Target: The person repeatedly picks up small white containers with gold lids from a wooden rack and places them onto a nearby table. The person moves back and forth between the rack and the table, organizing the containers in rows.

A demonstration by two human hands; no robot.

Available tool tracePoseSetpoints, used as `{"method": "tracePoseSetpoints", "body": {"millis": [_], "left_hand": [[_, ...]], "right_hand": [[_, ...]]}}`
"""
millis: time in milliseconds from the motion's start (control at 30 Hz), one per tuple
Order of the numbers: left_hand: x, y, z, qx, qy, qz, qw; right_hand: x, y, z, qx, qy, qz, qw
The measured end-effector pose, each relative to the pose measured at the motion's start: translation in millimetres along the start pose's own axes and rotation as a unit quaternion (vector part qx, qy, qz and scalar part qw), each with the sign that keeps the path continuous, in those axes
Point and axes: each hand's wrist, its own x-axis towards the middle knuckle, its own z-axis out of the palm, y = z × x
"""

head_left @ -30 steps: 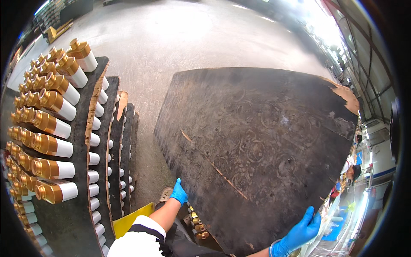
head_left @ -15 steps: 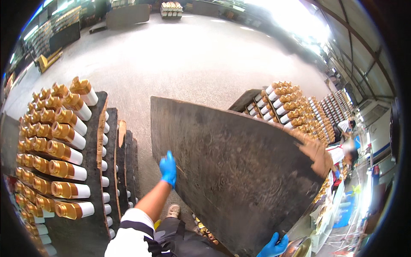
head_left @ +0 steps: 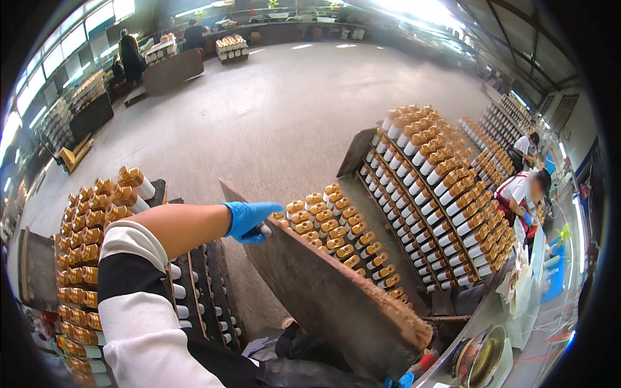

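A dark wooden board (head_left: 323, 284) with a rough, chipped edge stands steeply tilted in front of me. My left hand (head_left: 249, 221), in a blue glove, reaches over its upper edge towards the far end, the fingers curled on it. At the lower rim my right hand (head_left: 402, 380), also blue-gloved, grips the near end of the board; much of that hand is cut off. Just beyond the board stand rows of gold-and-white bottles (head_left: 336, 242), their lower parts partly hidden by it.
Tall tiers of similar bottles (head_left: 427, 194) stand to the right, and another layered stack (head_left: 84, 252) on the left. Co-workers (head_left: 521, 194) are at a bench on the right, near a metal bowl (head_left: 482, 359). A yellow pallet truck (head_left: 74, 155) stands far left.
The board has swung from facing me broadly to a steep, edge-up tilt, uncovering bottles behind it. My left hand has moved from beside its left edge up to its top edge.
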Motion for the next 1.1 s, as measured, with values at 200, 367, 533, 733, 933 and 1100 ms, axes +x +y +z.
{"method": "tracePoseSetpoints", "body": {"millis": [200,367,533,733,933,1100], "left_hand": [[-21.1,-15.4,30.4,0.018,-0.003,-0.038,0.999],[-26.3,-45.3,50.0,0.029,0.001,-0.076,0.997],[-34.2,-65.5,78.8,0.039,-0.008,-0.071,0.997],[-23.0,-63.3,93.7,0.075,0.047,-0.001,0.996],[9.2,-64.8,47.3,0.088,0.089,0.026,0.992],[79.4,-25.8,-47.1,0.123,0.12,0.08,0.982]], "right_hand": [[-22.0,42.0,-1.5,0.122,-0.108,-0.005,0.987],[-68.5,89.1,14.7,0.219,-0.185,0.021,0.958],[-107.1,136.2,41.6,0.315,-0.147,-0.09,0.934],[-123.5,139.1,36.5,0.405,-0.359,0.291,0.789],[-94.3,94.8,95.7,0.332,-0.081,-0.025,0.939],[-65.1,17.8,209.4,0.35,-0.033,-0.04,0.935]]}}
